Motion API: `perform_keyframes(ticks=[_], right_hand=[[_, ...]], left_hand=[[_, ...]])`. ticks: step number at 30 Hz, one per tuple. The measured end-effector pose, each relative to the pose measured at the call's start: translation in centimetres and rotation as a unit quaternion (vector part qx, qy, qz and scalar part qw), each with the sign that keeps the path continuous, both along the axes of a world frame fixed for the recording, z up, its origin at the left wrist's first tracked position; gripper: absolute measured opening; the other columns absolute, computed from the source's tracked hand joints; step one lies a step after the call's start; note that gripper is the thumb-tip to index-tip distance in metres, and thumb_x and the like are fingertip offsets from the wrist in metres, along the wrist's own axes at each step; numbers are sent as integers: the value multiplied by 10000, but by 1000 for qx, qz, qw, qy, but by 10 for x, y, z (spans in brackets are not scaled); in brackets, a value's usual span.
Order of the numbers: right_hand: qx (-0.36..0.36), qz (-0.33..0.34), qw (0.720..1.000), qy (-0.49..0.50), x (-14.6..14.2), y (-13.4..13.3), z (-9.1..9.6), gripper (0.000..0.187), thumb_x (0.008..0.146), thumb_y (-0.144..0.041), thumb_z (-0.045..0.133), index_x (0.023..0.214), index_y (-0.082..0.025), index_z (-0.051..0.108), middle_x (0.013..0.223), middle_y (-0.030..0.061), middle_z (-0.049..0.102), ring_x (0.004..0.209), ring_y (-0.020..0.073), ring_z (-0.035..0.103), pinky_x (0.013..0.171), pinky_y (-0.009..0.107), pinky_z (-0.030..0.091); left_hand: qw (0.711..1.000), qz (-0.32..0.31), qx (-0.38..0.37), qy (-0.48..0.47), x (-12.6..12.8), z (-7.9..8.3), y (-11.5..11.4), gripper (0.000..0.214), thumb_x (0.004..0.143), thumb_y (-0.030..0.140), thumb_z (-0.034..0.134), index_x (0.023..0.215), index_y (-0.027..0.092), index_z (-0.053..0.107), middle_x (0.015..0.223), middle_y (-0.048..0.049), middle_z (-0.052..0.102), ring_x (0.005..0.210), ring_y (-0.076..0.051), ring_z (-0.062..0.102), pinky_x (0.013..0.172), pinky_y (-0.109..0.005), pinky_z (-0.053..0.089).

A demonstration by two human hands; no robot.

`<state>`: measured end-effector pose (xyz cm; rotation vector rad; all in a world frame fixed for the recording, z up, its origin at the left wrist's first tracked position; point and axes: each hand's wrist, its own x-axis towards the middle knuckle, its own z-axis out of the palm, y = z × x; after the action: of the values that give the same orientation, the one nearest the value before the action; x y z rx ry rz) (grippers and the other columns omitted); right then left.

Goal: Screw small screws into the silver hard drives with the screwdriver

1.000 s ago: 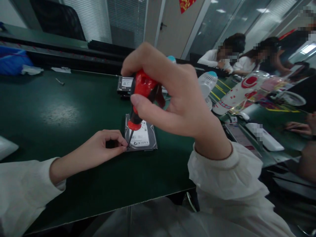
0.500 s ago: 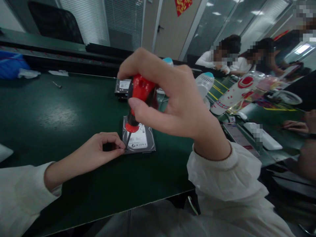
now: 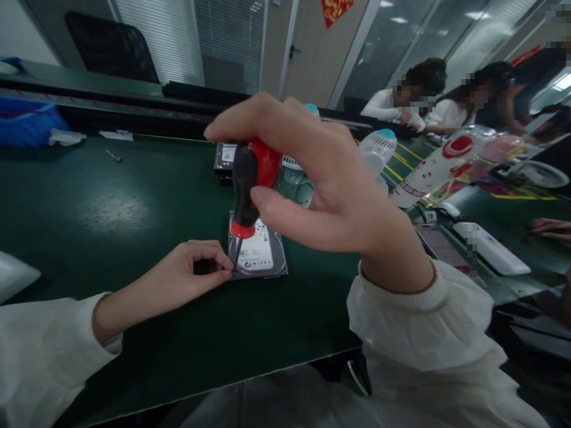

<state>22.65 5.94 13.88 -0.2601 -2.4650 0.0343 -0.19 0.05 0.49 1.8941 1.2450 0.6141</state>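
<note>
My right hand (image 3: 321,184) is around the red and black handle of a screwdriver (image 3: 245,190), thumb on its side and fingers curled over the top. The screwdriver stands nearly upright, its shaft slanting down to the near left corner of a hard drive (image 3: 279,252). That drive lies flat on the green table with its white label up. My left hand (image 3: 200,264) pinches at the same corner, thumb and forefinger together beside the screwdriver tip. The tip itself and any screw there are too small to make out.
More hard drives (image 3: 225,160) sit behind my right hand. To the right are a white device with a blue top (image 3: 377,148), a patterned bottle (image 3: 428,169) and a long white case (image 3: 493,249). A blue bin (image 3: 29,122) stands far left. People (image 3: 408,95) sit beyond.
The screwdriver handle has turned, so its black side now faces me more than the red. My right fingers have shifted on it. The left hand keeps its place at the drive's corner.
</note>
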Motion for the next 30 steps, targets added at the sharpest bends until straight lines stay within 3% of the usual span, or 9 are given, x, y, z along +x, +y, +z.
perform_keyframes(ticks=[4, 7, 9, 11, 15, 21, 24, 30], right_hand=[[-2, -27, 999, 22, 1, -1, 2, 458, 932, -416, 539, 1202, -64, 655, 835, 25, 653, 833, 140, 595, 779, 308, 453], [-9, -41, 999, 3, 2, -2, 2, 462, 911, -376, 517, 1279, -111, 610, 867, 13, 646, 847, 141, 572, 847, 315, 474], [-9, -23, 1000, -8, 2, -1, 2, 498, 896, -371, 482, 1278, -70, 591, 873, 37, 618, 867, 159, 545, 861, 341, 469], [-7, -15, 1000, 0, 2, 0, 2, 447, 887, -380, 481, 1163, -58, 623, 876, 56, 594, 818, 152, 506, 811, 341, 447], [-10, -36, 999, 13, 4, 1, 4, 248, 914, -391, 512, 961, -167, 608, 947, 37, 618, 723, 102, 463, 737, 295, 416], [-9, -31, 999, -41, 5, -3, 8, 320, 907, -371, 493, 1098, -143, 611, 1004, 59, 624, 826, 136, 528, 792, 327, 450], [8, -52, 999, -16, 4, -1, 8, 260, 922, -378, 517, 1015, -161, 625, 942, 55, 632, 833, 148, 539, 793, 335, 443], [37, -11, 999, -38, 5, -1, 8, 323, 873, -274, 486, 1108, -100, 621, 1041, 72, 632, 861, 129, 528, 827, 320, 453]], left_hand=[[1000, -2, 7, -3, 1, 0, 1, 176, 893, 363, 669, 801, 217, 706, 870, -8, 701, 808, -173, 655, 738, -290, 535], [1000, -1, 7, -7, 1, 1, 0, 170, 893, 356, 672, 801, 216, 703, 880, -8, 701, 814, -169, 652, 745, -285, 537], [1000, -1, 1, -9, 1, 0, 0, 164, 895, 354, 674, 810, 216, 704, 892, -7, 702, 816, -164, 649, 744, -279, 537], [1000, 0, 2, -8, 0, 0, 0, 161, 896, 351, 673, 815, 216, 707, 889, -6, 702, 806, -161, 645, 739, -277, 538], [1000, 3, 14, -9, 1, 0, 0, 163, 885, 346, 668, 804, 213, 715, 869, -9, 704, 785, -162, 649, 724, -279, 542], [1000, 3, 17, -8, 3, 2, -1, 169, 879, 348, 668, 790, 211, 711, 848, -7, 709, 771, -162, 647, 709, -279, 538], [1000, 6, 14, -14, 3, 2, 0, 158, 874, 341, 674, 791, 213, 716, 851, -6, 710, 766, -162, 645, 703, -280, 532], [1000, 1, 6, -21, 1, 2, -1, 153, 889, 339, 671, 812, 214, 715, 868, 4, 705, 784, -160, 645, 723, -280, 523]])
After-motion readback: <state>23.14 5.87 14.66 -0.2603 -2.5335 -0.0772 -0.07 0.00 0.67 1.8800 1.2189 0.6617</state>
